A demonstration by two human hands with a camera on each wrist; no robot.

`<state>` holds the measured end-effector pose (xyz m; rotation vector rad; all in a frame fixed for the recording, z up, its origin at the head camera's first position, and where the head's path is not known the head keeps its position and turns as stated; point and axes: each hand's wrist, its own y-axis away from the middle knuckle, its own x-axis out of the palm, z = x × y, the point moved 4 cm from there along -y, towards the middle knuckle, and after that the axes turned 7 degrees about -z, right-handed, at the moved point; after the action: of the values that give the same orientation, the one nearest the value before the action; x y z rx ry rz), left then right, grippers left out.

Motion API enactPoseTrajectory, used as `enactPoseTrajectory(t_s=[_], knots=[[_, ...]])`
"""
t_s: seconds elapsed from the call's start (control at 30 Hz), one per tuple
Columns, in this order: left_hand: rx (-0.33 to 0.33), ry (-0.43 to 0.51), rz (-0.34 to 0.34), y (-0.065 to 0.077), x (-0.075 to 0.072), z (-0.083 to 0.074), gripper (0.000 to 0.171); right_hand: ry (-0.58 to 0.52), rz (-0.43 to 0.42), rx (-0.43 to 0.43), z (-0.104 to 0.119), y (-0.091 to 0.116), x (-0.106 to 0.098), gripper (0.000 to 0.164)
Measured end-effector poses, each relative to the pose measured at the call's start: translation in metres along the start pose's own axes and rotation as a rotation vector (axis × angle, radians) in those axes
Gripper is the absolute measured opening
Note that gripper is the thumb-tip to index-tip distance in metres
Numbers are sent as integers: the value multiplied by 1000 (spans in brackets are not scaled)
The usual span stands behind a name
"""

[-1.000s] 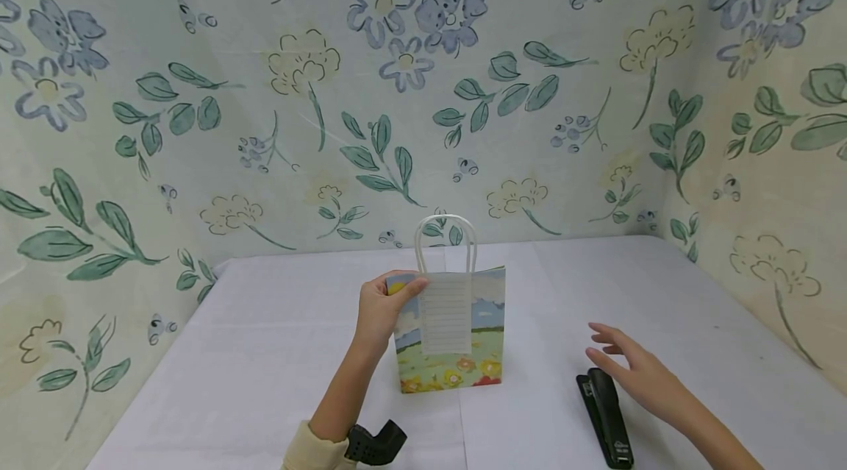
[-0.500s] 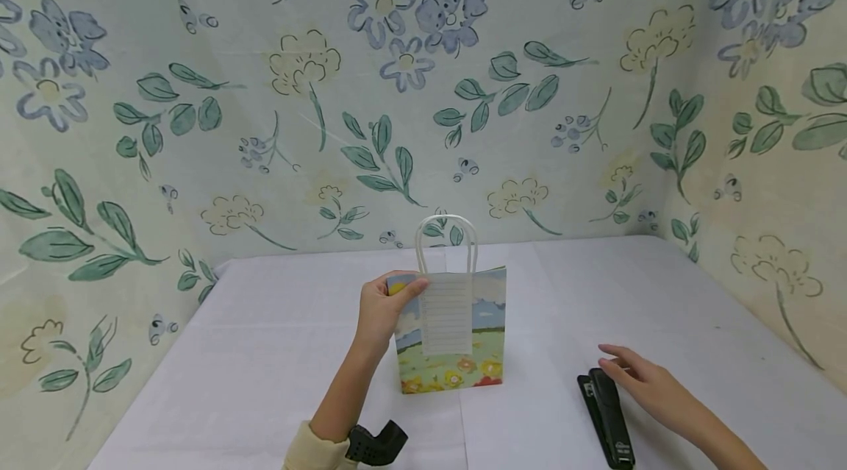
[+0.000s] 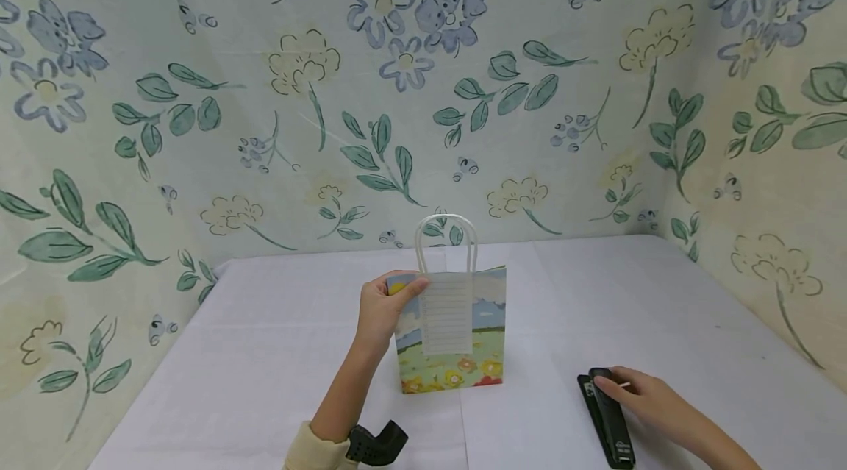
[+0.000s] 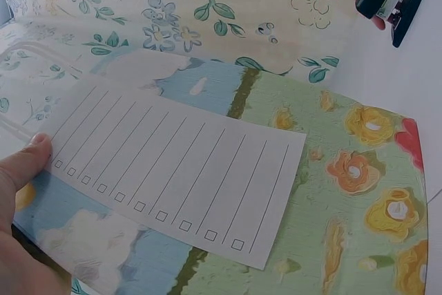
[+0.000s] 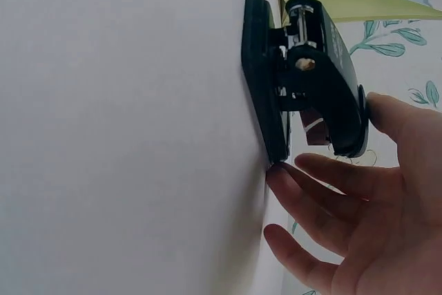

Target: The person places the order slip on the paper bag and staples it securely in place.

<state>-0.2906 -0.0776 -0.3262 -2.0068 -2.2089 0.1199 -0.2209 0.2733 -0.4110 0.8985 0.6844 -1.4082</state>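
My left hand point(image 3: 380, 308) pinches the upper left edge of a paper gift bag point(image 3: 488, 363) printed with sky and flowers. Under that thumb lies a white lined checklist sheet point(image 4: 179, 177), flat against the bag's front just below the white handle point(image 3: 447, 218). On the right, a black stapler point(image 3: 610, 418) stands on the white cloth. My right hand point(image 3: 651, 398) grips its front end, the thumb on the top cap. In the right wrist view the other fingers point(image 5: 286, 181) come to the lower edge of the stapler's base.
A white cloth point(image 3: 284, 352) covers the table, with a crease near its middle. Floral-patterned hangings point(image 3: 423, 161) rise behind the table and along both sides. A black wrist camera point(image 3: 377, 443) sits at the left cuff.
My right hand has come down and toward me from above the stapler, and its thumb now lies on the stapler's top. The left hand and gift bag have stayed in place.
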Motion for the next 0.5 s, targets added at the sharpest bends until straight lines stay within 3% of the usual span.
enactPoseTrajectory(t_s=[0.1, 0.23, 0.3, 0.5], knots=[[-5, -4, -5, 0, 0, 0, 38, 2, 26, 5, 1, 1, 2, 73], [-6, -3, -6, 0, -1, 0, 37, -20, 19, -10, 5, 1, 5, 54], [-3, -3, -4, 0, -1, 1, 37, -3, 29, -19, 5, 1, 8, 56], [-6, -1, -3, -1, -1, 1, 37, 132, 78, 29, 3, 2, 16, 87]])
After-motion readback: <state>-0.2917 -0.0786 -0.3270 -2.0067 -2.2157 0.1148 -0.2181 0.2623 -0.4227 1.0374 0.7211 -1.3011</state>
